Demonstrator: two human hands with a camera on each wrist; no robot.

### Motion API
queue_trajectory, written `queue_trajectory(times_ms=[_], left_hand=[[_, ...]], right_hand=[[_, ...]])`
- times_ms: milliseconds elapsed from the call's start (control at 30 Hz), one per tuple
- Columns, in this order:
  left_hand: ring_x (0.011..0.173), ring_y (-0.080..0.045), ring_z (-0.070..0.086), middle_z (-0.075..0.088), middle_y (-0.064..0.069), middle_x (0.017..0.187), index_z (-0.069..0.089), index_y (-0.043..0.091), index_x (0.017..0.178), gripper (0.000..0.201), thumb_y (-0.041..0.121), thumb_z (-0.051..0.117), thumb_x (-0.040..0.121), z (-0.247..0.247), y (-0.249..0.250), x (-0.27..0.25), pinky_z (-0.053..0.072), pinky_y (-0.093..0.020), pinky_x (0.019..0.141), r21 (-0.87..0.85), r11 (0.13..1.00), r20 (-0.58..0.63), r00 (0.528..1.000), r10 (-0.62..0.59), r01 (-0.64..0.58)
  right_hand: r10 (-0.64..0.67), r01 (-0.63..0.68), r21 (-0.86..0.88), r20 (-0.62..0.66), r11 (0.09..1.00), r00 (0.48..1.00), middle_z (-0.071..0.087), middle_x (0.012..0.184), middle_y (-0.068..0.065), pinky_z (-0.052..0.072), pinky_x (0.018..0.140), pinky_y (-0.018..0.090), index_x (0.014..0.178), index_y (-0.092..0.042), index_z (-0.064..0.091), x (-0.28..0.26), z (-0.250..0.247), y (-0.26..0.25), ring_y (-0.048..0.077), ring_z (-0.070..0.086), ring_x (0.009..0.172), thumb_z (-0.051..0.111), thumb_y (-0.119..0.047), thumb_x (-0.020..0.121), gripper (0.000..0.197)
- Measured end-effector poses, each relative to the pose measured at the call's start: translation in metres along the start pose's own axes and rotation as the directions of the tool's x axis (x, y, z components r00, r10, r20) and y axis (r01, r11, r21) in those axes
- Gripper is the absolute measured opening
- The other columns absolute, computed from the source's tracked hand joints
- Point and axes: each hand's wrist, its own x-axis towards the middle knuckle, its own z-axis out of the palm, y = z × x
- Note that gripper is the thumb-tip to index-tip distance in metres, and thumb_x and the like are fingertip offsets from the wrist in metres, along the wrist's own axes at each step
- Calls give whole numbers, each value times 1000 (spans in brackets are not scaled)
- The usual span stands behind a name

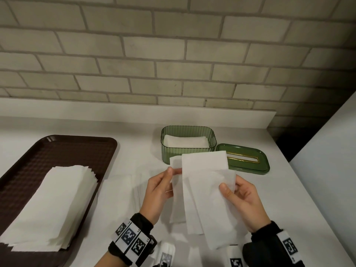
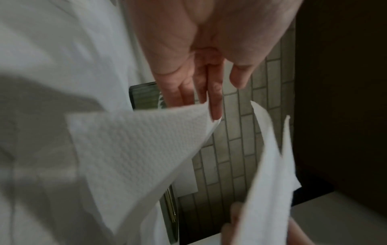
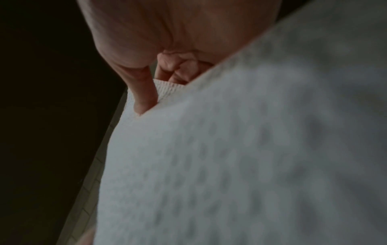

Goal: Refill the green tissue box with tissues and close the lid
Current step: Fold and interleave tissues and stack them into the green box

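The green ribbed tissue box [image 1: 187, 151] stands open on the white counter with a layer of white tissues [image 1: 185, 141] inside. Its green lid [image 1: 248, 160], with a gold-rimmed slot, lies flat just right of the box. In front of the box both hands hold up a few white tissues [image 1: 204, 189]. My left hand [image 1: 163, 185] pinches the left sheet between thumb and fingers. My right hand [image 1: 237, 195] grips the right sheets with the thumb on top. In the left wrist view a tissue [image 2: 136, 149] hangs from the fingers [image 2: 215, 106]. A tissue [image 3: 251, 149] fills the right wrist view.
A brown tray [image 1: 81, 151] at the left holds a stack of folded white tissues [image 1: 54, 205]. More loose tissue lies on the counter [image 1: 119, 189] under the hands. A tiled wall [image 1: 173, 54] backs the counter; the counter's right edge [image 1: 300, 180] drops off beside a white panel.
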Motion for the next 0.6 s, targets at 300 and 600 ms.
queue_trajectory(times_ms=[300, 600], left_hand=[[86, -38, 62, 66, -26, 98, 69, 2, 102, 36, 34, 70, 86, 4, 3, -5, 48, -42, 78, -72, 995, 52, 996, 78, -74], [99, -34, 70, 71, -9, 116, 66, 0, 115, 29, 3, 62, 86, 9, 7, -10, 57, -41, 87, -108, 988, 62, 991, 120, -112]], right_hand=[[58, -57, -40, 11, 998, 998, 74, 103, 12, 56, 73, 27, 113, -5, 65, 3, 10, 13, 26, 71, 91, 57, -7, 89, 25], [48, -48, -57, -8, 997, 999, 74, 105, 9, 57, 79, 30, 114, -6, 65, 1, 16, 15, 25, 71, 95, 56, -6, 90, 25]])
